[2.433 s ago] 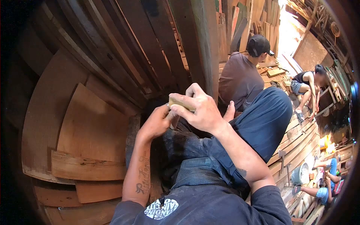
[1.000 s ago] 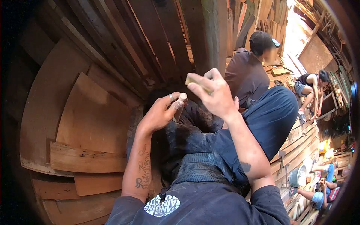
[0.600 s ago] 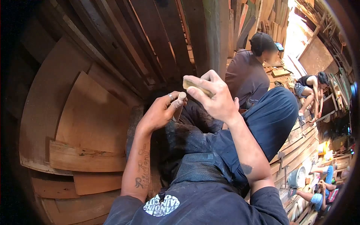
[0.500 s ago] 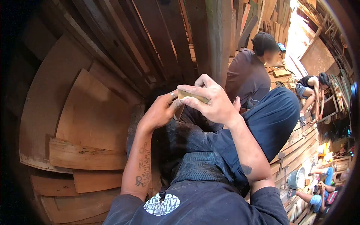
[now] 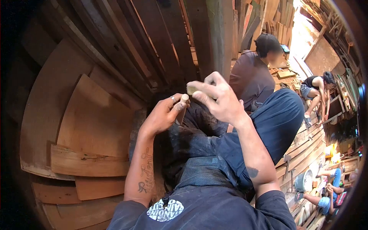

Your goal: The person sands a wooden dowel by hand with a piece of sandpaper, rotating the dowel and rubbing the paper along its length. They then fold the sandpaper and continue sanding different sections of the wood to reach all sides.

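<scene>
Wooden boards point(image 5: 96, 122), curved and flat, are lying stacked well out to the left of the fingers, with dark planks point(image 5: 153, 42) leaning behind them. Moving rightward, the left hand point(image 5: 163, 115) is curling its fingers point(image 5: 177, 106) tight around a short wooden peg point(image 5: 183, 108), whose pale rounded end is poking up just past the fingertips while its darker shaft is running down below them. Just to the right of that peg end, and slightly above it, the right hand point(image 5: 218, 101) is pinching a small pale block point(image 5: 191, 89) between thumb and fingers point(image 5: 205, 87); block and peg are sitting close together but are not touching. Both hands are hovering over the person's dark trousers point(image 5: 268, 122). By the look of it, the step in hand is rubbing or smoothing the peg's tip with the block, caught at the top of a stroke. The next move is likely calling for the block to come down squarely onto the rounded end while the left fingers are keeping the peg from twisting. Farther right, beyond the fingers, a seated person in a dark cap point(image 5: 253, 73) and another crouching person point(image 5: 316, 92) are working among timber.
</scene>
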Motion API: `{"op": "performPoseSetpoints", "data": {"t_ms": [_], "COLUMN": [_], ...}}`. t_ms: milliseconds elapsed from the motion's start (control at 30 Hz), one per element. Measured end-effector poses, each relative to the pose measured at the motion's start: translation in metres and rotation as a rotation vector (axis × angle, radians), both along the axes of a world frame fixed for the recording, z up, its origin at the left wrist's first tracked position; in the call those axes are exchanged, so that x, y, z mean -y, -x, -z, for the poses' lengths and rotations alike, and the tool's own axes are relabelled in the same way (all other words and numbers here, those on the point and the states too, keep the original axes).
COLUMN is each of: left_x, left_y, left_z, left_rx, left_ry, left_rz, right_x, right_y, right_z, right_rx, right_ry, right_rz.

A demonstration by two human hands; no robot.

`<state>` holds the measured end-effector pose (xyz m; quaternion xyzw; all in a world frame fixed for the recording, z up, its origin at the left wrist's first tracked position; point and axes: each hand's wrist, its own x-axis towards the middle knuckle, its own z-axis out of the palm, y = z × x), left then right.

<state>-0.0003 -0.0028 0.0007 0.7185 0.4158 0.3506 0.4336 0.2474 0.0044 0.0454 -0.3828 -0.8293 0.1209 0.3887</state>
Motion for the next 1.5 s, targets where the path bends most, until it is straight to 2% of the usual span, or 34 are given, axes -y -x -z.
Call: {"op": "performPoseSetpoints", "data": {"t_ms": [33, 133, 167, 267, 300, 400, 533, 667, 800, 833, 933, 1067, 1100, 1200, 1333, 1367, 1467, 1500], "left_x": [0.0, 0.002, 0.001, -0.001, -0.001, 0.002, 0.002, 0.005, 0.001, 0.002, 0.004, 0.003, 0.002, 0.004, 0.003, 0.004, 0.0, 0.002], "left_y": [-0.001, 0.001, 0.001, 0.001, -0.001, 0.0, -0.002, -0.003, -0.003, -0.003, -0.004, -0.003, -0.004, -0.003, -0.003, -0.002, -0.003, -0.003], "left_z": [0.002, 0.003, 0.002, 0.005, 0.005, 0.002, -0.005, -0.008, -0.001, -0.001, -0.002, -0.001, -0.002, -0.004, -0.001, -0.002, 0.012, 0.011], "left_rx": [0.017, 0.006, -0.004, -0.013, -0.007, -0.014, -0.032, -0.041, -0.014, -0.012, -0.03, -0.04, -0.045, -0.059, -0.056, -0.054, -0.012, -0.018], "left_ry": [-0.002, -0.026, -0.043, 0.0, -0.003, -0.004, 0.014, 0.022, 0.008, 0.01, 0.042, 0.029, 0.037, 0.065, 0.067, 0.064, -0.062, -0.064], "left_rz": [-0.001, -0.005, -0.003, -0.01, -0.003, 0.006, 0.013, 0.019, 0.029, 0.031, 0.014, 0.028, 0.029, 0.018, 0.017, 0.019, 0.009, -0.006], "right_x": [0.004, -0.006, -0.006, -0.002, 0.0, 0.0, -0.002, 0.003, -0.004, -0.004, 0.002, -0.003, -0.002, 0.003, 0.0, 0.0, 0.011, 0.011], "right_y": [0.002, 0.0, -0.004, -0.006, -0.004, -0.001, -0.005, 0.002, -0.002, -0.002, 0.002, 0.001, 0.0, 0.003, 0.007, 0.009, 0.021, 0.022], "right_z": [-0.003, 0.009, 0.008, -0.002, -0.004, 0.003, -0.006, -0.001, -0.002, -0.002, -0.001, -0.002, -0.004, -0.001, -0.001, 0.001, 0.006, 0.012], "right_rx": [-0.062, 0.063, 0.139, 0.05, -0.015, 0.084, 0.047, 0.024, 0.063, -0.034, 0.009, 0.04, -0.065, -0.027, 0.032, -0.098, -0.24, -0.11], "right_ry": [0.061, -0.061, -0.108, -0.055, -0.026, -0.084, -0.147, -0.085, -0.215, -0.153, -0.092, -0.177, -0.099, -0.045, -0.203, -0.094, 0.09, -0.022], "right_rz": [-0.116, -0.055, 0.033, 0.045, -0.036, -0.047, 0.076, -0.046, 0.135, 0.069, -0.022, 0.121, 0.028, -0.086, 0.123, 0.069, -0.117, -0.106]}}
